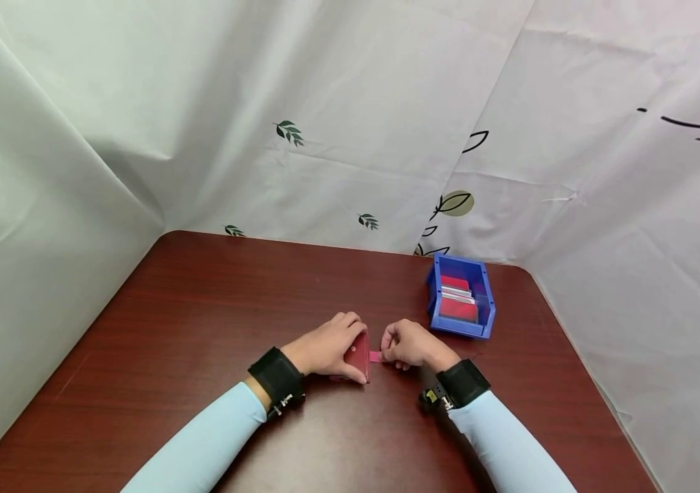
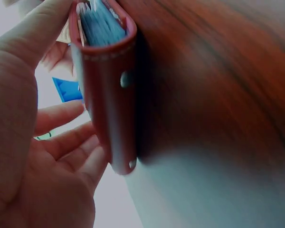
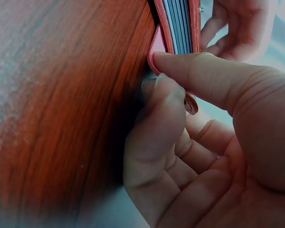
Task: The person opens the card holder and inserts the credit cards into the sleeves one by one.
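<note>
A red leather card holder (image 1: 357,355) lies on the table in front of me, packed with cards. My left hand (image 1: 325,348) grips it from the left, thumb at the near end and fingers over the far end. The left wrist view shows its stitched spine (image 2: 107,104) with metal studs. From its right side a pinkish strap (image 1: 375,357) sticks out. My right hand (image 1: 410,342) pinches the strap's end between thumb and index finger. In the right wrist view, card edges (image 3: 178,23) show between the covers, and the thumb lies on the strap (image 3: 156,45).
A blue open bin (image 1: 479,332) stands at the table's back right, holding red and white card-like items (image 1: 459,308). White patterned cloth (image 1: 325,157) hangs behind and beside the dark red wooden table (image 1: 233,287).
</note>
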A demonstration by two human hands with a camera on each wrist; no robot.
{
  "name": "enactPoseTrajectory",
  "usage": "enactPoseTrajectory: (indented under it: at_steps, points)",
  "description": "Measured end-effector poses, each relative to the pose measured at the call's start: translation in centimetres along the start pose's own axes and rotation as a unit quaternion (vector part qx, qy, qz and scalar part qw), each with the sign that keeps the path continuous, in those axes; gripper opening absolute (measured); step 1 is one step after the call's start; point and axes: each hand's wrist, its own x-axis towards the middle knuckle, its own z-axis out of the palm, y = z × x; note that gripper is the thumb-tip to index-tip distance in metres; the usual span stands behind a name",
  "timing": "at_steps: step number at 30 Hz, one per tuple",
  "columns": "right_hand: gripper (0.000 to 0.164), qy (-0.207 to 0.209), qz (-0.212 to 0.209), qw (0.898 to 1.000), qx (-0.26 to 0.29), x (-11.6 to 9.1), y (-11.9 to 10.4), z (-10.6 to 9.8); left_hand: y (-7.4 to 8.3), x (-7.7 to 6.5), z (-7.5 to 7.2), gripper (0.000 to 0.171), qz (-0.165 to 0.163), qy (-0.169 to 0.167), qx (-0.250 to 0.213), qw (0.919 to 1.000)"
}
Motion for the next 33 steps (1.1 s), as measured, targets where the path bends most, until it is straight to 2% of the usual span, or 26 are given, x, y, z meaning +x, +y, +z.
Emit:
enactPoseTrajectory:
  at_steps: [6,9,11,15,18,20,22,27,33]
  points:
    - [0.012,-0.012,-0.006,1.000,-0.009,0.0,0.2,-0.4,-1.1,-1.4,-0.3,0.084,-0.039,0.003,-0.025,0.9989]
    - [0.009,-0.024,-0.022,0.999,0.019,0.0,0.7,-0.6,-1.4,-2.0,-0.3,0.082,-0.055,0.001,-0.042,0.9976]
    - [0.007,-0.034,-0.042,0.997,0.060,0.1,1.0,-0.8,-1.5,-2.3,-0.3,0.081,-0.060,-0.001,-0.049,0.9970]
    - [0.018,-0.076,-0.102,0.978,0.163,0.6,1.5,-1.1,-1.7,-2.5,-0.2,0.080,-0.059,-0.001,-0.052,0.9969]
    - [0.028,-0.128,-0.149,0.961,0.194,1.0,1.3,-1.3,-1.8,-2.4,-0.1,0.080,-0.056,0.001,-0.046,0.9974]
    - [0.030,-0.149,-0.171,0.956,0.186,1.3,0.9,-1.1,-1.9,-2.4,-0.1,0.081,-0.054,0.003,-0.046,0.9975]
    - [0.027,-0.152,-0.185,0.956,0.168,1.6,0.5,-0.9,-1.9,-2.4,-0.2,0.081,-0.053,0.005,-0.047,0.9975]
    - [0.014,-0.108,-0.200,0.968,0.103,2.3,-0.7,0.1,-1.9,-2.4,-0.5,0.079,-0.049,0.006,-0.057,0.9972]
    - [0.009,-0.073,-0.205,0.975,0.043,2.8,-1.6,1.0,-2.1,-2.5,-0.4,0.076,-0.047,0.007,-0.065,0.9968]
